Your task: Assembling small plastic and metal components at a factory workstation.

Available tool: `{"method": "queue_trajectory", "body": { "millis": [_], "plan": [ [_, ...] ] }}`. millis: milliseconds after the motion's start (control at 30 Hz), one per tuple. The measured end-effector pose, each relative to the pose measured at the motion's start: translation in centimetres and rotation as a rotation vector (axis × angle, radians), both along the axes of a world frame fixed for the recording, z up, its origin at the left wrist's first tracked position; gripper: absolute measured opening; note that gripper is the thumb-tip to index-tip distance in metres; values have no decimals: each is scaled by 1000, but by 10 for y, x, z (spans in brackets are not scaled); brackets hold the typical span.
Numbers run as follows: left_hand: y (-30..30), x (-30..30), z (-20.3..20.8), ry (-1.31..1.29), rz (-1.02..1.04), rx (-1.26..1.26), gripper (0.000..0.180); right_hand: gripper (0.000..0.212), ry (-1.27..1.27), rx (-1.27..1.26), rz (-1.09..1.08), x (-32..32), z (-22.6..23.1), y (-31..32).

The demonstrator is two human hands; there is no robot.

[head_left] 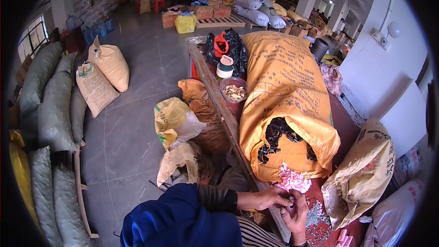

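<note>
Over the red tabletop, my left hand (pixel 270 198) and my right hand (pixel 297 216) meet with fingertips pinched together. A tiny dark piece seems to be between them, too small to name. Just beyond the fingers lies a heap of small pink and white pieces (pixel 295 179). Small silver metal parts (pixel 316 217) are scattered beside my right hand. A few pink pieces (pixel 344 238) lie at the near right. Past the pink heap, a big orange woven sack (pixel 288 87) rests on its side, its mouth showing black plastic pieces (pixel 270 142).
A wooden rail (pixel 215 89) edges the table's left side. On the table are a tub of pale pieces (pixel 234 92), a lidded jar (pixel 225 67) and a black bag (pixel 237 48). A beige sack (pixel 361 174) leans at right. Full sacks (pixel 57 105) line the left.
</note>
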State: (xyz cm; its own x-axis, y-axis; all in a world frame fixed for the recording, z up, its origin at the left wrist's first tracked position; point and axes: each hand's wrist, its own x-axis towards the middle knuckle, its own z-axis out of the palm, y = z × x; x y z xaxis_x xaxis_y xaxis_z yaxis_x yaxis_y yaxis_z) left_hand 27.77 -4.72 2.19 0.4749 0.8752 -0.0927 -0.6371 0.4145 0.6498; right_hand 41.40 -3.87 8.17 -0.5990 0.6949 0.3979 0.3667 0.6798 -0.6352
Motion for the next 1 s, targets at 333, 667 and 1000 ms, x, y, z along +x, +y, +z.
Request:
{"method": "queue_trajectory", "body": {
  "millis": [333,667,1000],
  "plan": [
    [2,2,9,-76,27,-31,30,53,83,-15,-2,1,-1,9],
    [5,5,-3,-7,70,29,29,46,133,-101,-44,7,-21,12],
    [4,4,0,58,180,88,33,60,-48,3,-193,9,-13,-5]
  ]
}}
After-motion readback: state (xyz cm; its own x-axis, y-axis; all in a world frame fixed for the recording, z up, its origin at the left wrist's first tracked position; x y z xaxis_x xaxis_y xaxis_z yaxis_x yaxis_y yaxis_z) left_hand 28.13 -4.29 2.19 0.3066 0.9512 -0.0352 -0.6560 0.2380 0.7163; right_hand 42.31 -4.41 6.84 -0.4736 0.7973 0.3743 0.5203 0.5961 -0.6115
